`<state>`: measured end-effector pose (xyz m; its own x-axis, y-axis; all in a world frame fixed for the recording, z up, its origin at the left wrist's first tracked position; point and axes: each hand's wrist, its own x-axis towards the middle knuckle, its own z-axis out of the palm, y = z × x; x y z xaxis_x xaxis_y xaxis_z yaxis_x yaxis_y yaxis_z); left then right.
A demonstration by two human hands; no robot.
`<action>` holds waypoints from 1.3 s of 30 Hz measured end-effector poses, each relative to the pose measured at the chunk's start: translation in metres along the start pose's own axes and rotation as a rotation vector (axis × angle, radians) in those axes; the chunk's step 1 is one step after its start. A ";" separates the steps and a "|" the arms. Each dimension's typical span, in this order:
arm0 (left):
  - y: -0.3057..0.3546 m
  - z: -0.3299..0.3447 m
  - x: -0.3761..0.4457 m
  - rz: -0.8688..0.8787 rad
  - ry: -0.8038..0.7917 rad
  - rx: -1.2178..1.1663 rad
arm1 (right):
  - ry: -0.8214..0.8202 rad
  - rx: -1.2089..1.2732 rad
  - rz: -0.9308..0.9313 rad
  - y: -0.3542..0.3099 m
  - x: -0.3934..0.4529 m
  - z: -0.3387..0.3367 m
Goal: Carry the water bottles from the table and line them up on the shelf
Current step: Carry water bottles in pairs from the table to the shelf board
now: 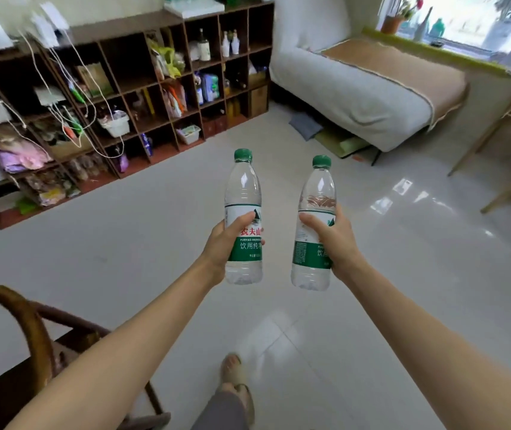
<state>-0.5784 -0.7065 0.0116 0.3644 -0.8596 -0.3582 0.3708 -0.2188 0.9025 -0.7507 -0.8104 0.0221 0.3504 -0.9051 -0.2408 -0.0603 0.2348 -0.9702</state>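
I hold two clear water bottles with green caps and green-and-white labels, both upright over the pale tiled floor. My left hand (221,243) grips the left water bottle (243,193) around its label. The right water bottle (317,193) is held the same way by my right hand (333,243). A dark brown cubby shelf (130,29) runs along the wall at the upper left, its compartments crowded with bags, baskets and bottles. The table is only partly visible as pale wooden legs (490,135) at the right edge.
A wooden chair (31,330) stands close at the lower left. A sofa bed with a white cover and brown blanket (372,85) sits at the upper right under a window. White cables (62,88) hang over the shelf front. My sandalled foot (232,367) is on the tiles.
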 end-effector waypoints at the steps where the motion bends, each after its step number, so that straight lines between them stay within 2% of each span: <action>1: 0.004 0.005 0.021 -0.006 -0.011 0.002 | 0.013 0.002 0.005 -0.001 0.019 -0.003; 5: 0.031 0.018 0.118 0.002 -0.055 0.027 | 0.067 -0.004 -0.014 -0.022 0.109 -0.006; 11: 0.109 0.035 0.268 0.031 -0.107 0.118 | 0.159 -0.010 -0.053 -0.080 0.258 0.002; 21: 0.200 0.092 0.513 0.055 -0.141 0.194 | 0.150 -0.003 -0.077 -0.147 0.502 -0.017; 30: 0.284 0.128 0.732 0.072 0.014 0.072 | 0.014 -0.085 -0.117 -0.236 0.760 -0.015; 39: 0.372 0.074 0.941 0.104 0.136 -0.036 | -0.091 -0.157 -0.148 -0.277 0.990 0.071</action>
<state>-0.1613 -1.6307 0.0278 0.5133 -0.8060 -0.2948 0.3550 -0.1134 0.9280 -0.3209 -1.7458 0.0541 0.4487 -0.8882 -0.0989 -0.1440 0.0373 -0.9889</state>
